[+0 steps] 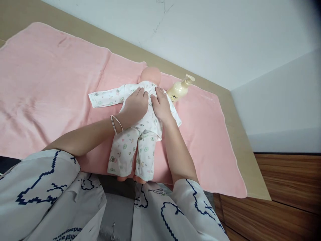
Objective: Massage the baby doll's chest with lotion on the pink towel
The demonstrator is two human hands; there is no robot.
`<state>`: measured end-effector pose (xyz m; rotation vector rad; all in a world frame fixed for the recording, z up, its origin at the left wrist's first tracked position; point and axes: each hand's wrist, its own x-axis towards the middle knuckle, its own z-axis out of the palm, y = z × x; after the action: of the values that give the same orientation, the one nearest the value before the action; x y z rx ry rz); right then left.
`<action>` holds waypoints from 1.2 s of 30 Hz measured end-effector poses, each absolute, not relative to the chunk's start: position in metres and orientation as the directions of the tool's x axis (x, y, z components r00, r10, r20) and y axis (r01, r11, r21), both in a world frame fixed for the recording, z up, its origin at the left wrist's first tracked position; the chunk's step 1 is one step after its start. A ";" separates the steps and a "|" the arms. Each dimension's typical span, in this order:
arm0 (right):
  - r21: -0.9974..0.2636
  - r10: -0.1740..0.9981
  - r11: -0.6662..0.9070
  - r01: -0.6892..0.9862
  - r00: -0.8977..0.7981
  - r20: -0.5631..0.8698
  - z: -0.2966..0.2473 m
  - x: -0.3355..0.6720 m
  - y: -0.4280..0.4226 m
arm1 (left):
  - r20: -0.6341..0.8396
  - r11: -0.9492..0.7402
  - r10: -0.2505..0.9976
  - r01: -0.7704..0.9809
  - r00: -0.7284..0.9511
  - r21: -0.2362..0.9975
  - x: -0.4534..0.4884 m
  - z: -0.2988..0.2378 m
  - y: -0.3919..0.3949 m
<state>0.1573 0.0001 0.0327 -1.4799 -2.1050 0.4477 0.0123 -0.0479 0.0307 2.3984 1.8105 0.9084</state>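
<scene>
A bald doll (150, 74) lies on a pink blanket (200, 140), its head away from me, no face showing. It wears a white printed shirt (150, 120) and matching trousers (125, 147). My left hand (136, 105) rests on the upper part of the shirt, fingers bent into the cloth and their tips hidden. Beside it, my right hand (162, 105) lies on the shirt with its fingers stretched toward the collar and the thumb apart. One sleeve (106, 97) reaches out flat to the left; the other slants down past my right hand.
A cream pump bottle (179, 88) lies tilted on the blanket, right of the doll's shoulder. The blanket covers most of a tan table (233, 127), which stands against a white wall (213, 40). Brown wooden panels (288, 180) are at the lower right.
</scene>
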 end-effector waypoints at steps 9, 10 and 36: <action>-0.407 0.945 0.304 0.861 -0.217 0.245 0.050 0.133 -0.037 | 0.485 -0.322 0.874 0.789 0.036 0.522 -0.016 0.008 0.000; -0.410 0.945 0.303 0.860 -0.217 0.243 0.050 0.133 -0.037 | 0.505 -0.332 0.863 0.783 0.027 0.526 -0.015 0.007 0.001; -0.451 0.947 0.296 0.842 -0.198 0.252 0.042 0.142 -0.021 | 0.469 -0.307 0.879 0.848 0.080 0.432 -0.001 0.020 -0.031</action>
<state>0.1422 -0.0213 0.0420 -1.5923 -2.0913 0.2916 -0.0007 -0.0310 0.0201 2.2737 1.8212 1.0467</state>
